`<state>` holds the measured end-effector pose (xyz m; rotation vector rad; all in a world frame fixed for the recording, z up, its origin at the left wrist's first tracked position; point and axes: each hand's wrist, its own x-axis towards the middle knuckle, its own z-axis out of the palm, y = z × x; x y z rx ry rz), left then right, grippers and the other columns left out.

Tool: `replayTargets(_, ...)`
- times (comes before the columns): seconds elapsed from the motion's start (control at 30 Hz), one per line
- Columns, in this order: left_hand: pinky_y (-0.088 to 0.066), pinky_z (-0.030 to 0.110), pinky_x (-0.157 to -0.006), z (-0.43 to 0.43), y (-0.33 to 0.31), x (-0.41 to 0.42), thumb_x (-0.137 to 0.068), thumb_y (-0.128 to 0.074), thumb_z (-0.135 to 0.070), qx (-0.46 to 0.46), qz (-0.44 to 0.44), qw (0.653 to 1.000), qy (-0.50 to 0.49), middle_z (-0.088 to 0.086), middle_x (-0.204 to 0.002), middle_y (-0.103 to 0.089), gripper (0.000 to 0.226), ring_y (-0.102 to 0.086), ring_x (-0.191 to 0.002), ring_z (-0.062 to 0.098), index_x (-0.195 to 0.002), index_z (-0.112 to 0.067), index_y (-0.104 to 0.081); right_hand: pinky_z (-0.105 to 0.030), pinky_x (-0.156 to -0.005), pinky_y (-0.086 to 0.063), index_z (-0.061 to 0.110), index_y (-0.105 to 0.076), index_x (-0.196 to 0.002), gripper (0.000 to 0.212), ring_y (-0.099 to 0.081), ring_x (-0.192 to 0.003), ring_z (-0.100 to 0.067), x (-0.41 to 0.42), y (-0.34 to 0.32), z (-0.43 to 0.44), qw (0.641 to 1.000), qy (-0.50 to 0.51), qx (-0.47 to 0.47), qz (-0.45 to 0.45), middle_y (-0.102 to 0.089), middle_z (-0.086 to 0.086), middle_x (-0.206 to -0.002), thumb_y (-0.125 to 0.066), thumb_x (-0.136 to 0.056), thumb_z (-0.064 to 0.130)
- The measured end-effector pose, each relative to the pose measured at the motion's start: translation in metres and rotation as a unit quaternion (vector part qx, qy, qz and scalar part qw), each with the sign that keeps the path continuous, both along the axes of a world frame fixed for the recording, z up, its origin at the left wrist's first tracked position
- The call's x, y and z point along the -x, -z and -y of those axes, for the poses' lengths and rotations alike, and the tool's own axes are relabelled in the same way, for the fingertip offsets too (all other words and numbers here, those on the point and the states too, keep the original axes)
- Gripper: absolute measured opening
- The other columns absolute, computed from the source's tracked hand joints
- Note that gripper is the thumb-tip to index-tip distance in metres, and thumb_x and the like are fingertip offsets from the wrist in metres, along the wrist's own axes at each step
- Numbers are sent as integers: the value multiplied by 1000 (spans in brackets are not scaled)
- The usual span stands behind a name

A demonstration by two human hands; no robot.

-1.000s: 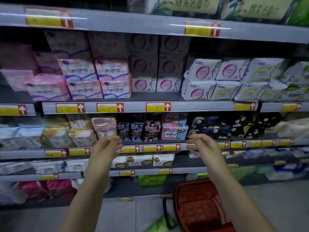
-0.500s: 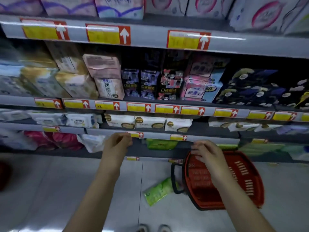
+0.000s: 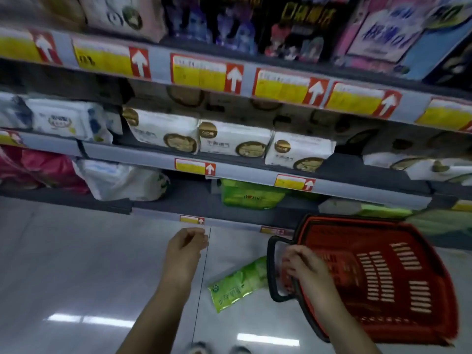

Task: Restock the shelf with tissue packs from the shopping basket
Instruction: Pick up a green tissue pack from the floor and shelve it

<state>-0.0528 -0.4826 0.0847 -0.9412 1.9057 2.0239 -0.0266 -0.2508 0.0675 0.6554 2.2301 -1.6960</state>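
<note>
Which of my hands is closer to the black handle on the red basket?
Right. The right hand is over the black handle, though blur hides any contact; the left hand is off to the handle's left, above the floor.

shopping basket (image 3: 408,251): on floor (image 3: 76,264), before bottom shelf (image 3: 194,200)
loose tissue pack (image 3: 236,284): on floor, just left of basket
shelved tissue pack (image 3: 250,195): on bottom shelf
</note>
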Motion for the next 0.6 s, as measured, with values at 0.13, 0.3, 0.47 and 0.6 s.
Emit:
replayTargets(0.13,-45,27,-74,2,73,-5,-91,-55,-4,5,0,1000,-5,9,-89,-66,10,-62,-83,19,-88,-11,-62,-16,-70,-46,18,-68,-88,21,-66,-79,-8,-18,67,14,997,-75,11,-10,-71,1,-86,-57,-91,1)
replayTargets(0.3,-42,29,-72,11,160,-31,-76,-64,-22,-21,56,998,-29,7,-89,-65,21,-61,-84,21,-93,-11,-61,-16,-80,-49,11,-65,-88,7,-67,-85,-11,-47,157,36,994,-90,55,1,-71,7,-91,-61,-83,8)
replayTargets(0.47,-41,28,-70,22,248,-59,-96,-48,-11,12,135,990,-33,9,-93,-65,12,-61,-87,23,-95,-9,-59,-16,-78,-46,18,-65,-92,17,-65,-90,-10,-74,247,43,996,-72,18,53,-69,9,-92,-58,-87,4)
replayTargets(0.6,-41,27,-68,15,293,-59,-90,-57,-13,18,143,990,-5,11,-93,-63,7,-60,-87,25,-84,-16,-58,1,-69,-39,10,-63,-108,26,-58,-91,-5,-65,304,26,994,-48,-74,71,-61,-3,-111,-53,-90,-7)
